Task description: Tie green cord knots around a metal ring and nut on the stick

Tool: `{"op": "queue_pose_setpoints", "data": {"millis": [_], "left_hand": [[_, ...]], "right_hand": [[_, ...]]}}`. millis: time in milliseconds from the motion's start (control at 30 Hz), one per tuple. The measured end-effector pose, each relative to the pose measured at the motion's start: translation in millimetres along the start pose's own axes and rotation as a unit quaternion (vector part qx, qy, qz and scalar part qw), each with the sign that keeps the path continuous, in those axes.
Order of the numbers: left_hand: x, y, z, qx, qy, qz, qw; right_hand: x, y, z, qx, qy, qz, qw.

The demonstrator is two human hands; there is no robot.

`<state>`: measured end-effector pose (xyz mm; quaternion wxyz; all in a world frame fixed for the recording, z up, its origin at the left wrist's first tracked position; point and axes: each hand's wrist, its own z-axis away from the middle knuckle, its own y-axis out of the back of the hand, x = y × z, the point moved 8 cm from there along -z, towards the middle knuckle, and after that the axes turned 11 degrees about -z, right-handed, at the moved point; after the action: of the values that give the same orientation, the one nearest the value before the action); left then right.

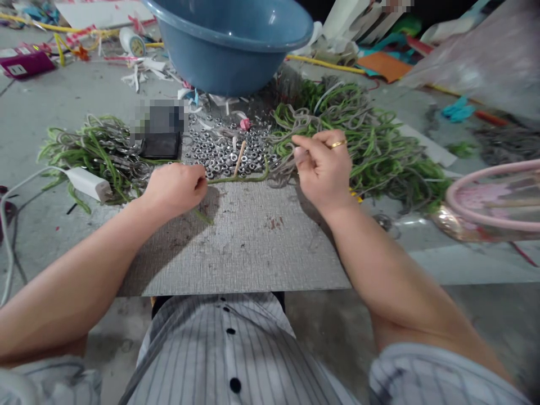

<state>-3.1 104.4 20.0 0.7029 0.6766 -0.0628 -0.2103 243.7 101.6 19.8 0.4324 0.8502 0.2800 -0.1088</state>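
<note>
My left hand (176, 185) is closed in a fist around a green cord (238, 179). One short end of the cord hangs below the fist, and the rest runs right toward grey strands (284, 171). My right hand (324, 169), with a gold ring on one finger, is held beside those strands, thumb and fingers drawn together. Whatever lies between its fingertips is hidden. Behind it spreads a large heap of green and grey cords (371, 129). Many small metal rings (219, 154) lie scattered between my hands, with a thin wooden stick (240, 158) among them.
A blue basin (228, 62) stands at the back. On the left are a cord bundle with metal clasps (99, 149), a white charger (89, 184) and a dark phone-like object (161, 145). A pink-rimmed item (453, 194) sits at the right, near clear plastic (485, 56).
</note>
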Motion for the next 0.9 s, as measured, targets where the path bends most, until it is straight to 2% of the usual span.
{"op": "queue_pose_setpoints", "data": {"millis": [133, 233, 300, 433, 500, 600, 700, 767, 833, 900], "left_hand": [[2, 13.3, 7, 0.104, -0.007, 0.07, 0.992], [16, 20.4, 13, 0.146, -0.086, 0.192, 0.967], [28, 20.6, 16, 0.128, -0.145, 0.269, 0.944], [50, 8.9, 18, 0.026, -0.207, 0.333, 0.919], [57, 3.2, 19, -0.01, -0.217, 0.329, 0.919], [60, 4.2, 20, -0.007, -0.223, 0.332, 0.916], [56, 14.4, 23, 0.027, -0.229, 0.382, 0.895], [48, 24.8, 25, 0.074, -0.225, 0.432, 0.87], [33, 36.0, 26, 0.149, -0.205, 0.494, 0.832], [15, 40.5, 24, 0.213, -0.169, 0.574, 0.772]], "right_hand": [[-31, 0, 7, -0.013, 0.083, -0.042, 0.996], [-64, -8, 19, -0.055, 0.18, -0.089, 0.978], [-83, -17, 29, -0.098, 0.227, -0.107, 0.963], [-100, -32, 45, -0.182, 0.256, -0.108, 0.943], [-102, -35, 48, -0.197, 0.263, -0.119, 0.937], [-103, -33, 48, -0.191, 0.271, -0.158, 0.93], [-103, -32, 46, -0.183, 0.268, -0.193, 0.926], [-99, -32, 42, -0.175, 0.248, -0.202, 0.931], [-90, -33, 35, -0.16, 0.217, -0.196, 0.943], [-75, -31, 26, -0.129, 0.183, -0.181, 0.957]]}}
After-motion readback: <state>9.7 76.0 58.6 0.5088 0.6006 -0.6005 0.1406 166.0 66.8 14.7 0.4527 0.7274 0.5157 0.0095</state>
